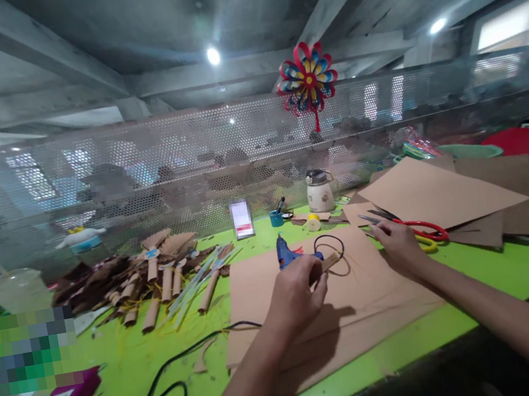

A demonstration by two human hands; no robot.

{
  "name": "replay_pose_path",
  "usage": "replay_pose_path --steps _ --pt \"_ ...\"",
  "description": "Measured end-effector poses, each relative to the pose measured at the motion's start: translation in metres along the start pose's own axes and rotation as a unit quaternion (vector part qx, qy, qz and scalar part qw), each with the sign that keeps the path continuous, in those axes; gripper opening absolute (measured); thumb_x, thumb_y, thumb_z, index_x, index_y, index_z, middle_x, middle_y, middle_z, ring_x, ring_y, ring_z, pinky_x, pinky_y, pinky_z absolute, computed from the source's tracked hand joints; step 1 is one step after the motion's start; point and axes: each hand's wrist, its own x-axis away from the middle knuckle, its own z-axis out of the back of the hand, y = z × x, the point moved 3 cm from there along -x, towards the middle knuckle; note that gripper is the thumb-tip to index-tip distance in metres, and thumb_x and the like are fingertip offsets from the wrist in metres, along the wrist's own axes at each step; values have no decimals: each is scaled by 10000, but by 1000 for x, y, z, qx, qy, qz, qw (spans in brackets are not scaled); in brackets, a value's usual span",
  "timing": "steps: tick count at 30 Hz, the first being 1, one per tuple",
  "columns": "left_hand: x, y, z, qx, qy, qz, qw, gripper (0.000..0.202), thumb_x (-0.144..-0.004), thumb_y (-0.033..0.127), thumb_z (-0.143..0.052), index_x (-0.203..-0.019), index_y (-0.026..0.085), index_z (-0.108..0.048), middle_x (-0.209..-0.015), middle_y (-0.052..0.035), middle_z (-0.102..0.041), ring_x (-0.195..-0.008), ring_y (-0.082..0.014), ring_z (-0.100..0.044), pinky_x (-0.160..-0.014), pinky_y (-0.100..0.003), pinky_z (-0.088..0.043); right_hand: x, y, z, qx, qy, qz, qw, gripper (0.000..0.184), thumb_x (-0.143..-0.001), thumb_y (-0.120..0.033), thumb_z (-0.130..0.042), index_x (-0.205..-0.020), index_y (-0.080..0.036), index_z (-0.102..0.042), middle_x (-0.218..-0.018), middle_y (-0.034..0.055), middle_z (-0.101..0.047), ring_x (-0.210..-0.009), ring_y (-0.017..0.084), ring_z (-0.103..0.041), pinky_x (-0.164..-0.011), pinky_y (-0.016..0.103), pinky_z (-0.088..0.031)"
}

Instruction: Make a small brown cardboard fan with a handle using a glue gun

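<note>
My left hand [300, 290] is closed above a stack of brown kraft paper sheets [259, 287], a small brown paper strip [332, 260] showing at its fingertips. Just behind this hand is a blue glue gun [283, 251], partly hidden by my fingers, beside a loop of thin dark cord [337, 240]. My right hand [398, 243] pinches at the blades of scissors [419, 226] near the sheets' right edge. Red and yellow handles show past the hand; whether they belong to one pair or two I cannot tell.
Rolled brown paper pieces [167, 282] and clear glue sticks [200, 283] lie left. Black cable [160, 364] crosses the green table [216, 395]. Behind stand a phone [241, 219], blue pot [276, 218] and lidded cup [319, 192]. Larger brown sheets [435, 189] lie right.
</note>
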Motion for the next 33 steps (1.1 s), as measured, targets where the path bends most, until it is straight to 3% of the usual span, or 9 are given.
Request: replay_pose_path --steps 4,6,9,15,21,28,33 --pt "0 -1 -3 -9 -9 10 1000 59 -833 198 -506 -779 195 -482 -674 14 -498 -588 -109 -434 -561 -227 -340 -1 0 0 -1 14 14 1000 415 -772 -442 -526 -442 -234 -381 -462 1 -468 -501 167 -451 -557 320 -387" --pt "0 -2 -4 -11 -14 15 1000 58 -828 193 -513 -778 194 -485 -675 18 -497 -590 -108 -433 -566 -228 -340 -4 5 -2 -5 22 18 1000 365 -744 -424 -553 -464 -230 -422 -521 21 -523 -548 182 -494 -592 329 -417" --pt "0 -4 -6 -5 -17 23 1000 63 -826 196 -519 -773 192 -485 -672 22 -497 -586 -104 -429 -566 -227 -342 -7 11 -4 -12 26 17 999 209 -704 -390 -585 -637 -192 -577 -682 62 -631 -606 196 -549 -620 337 -458" --pt "1 -8 -12 -7 -26 43 999 63 -826 211 -527 -779 190 -490 -647 35 -480 -566 -96 -418 -545 -219 -332 -8 14 -3 -12 12 17 1000 274 -762 -319 -480 -843 -142 -672 -823 110 -709 -733 220 -622 -688 329 -476" --pt "1 -14 -18 -4 -31 52 998 68 -823 239 -536 -789 186 -510 -617 37 -497 -532 -91 -419 -524 -216 -331 -9 15 -1 22 -12 22 999 361 -830 -365 -423 -718 -150 -690 -662 89 -695 -636 215 -599 -625 305 -421" --pt "3 -18 -22 -19 -27 69 997 93 -840 263 -525 -793 183 -533 -647 23 -544 -556 -100 -450 -539 -227 -326 -8 14 1 57 -27 26 998 413 -885 -394 -417 -614 -173 -635 -607 66 -663 -612 202 -582 -605 300 -401" --pt "2 -18 -22 -27 -29 77 996 96 -842 268 -529 -811 180 -547 -632 29 -536 -543 -100 -440 -534 -233 -318 -6 12 -1 77 -37 18 996 314 -919 -399 -508 -755 -155 -617 -713 0 -639 -641 130 -591 -665 300 -480"
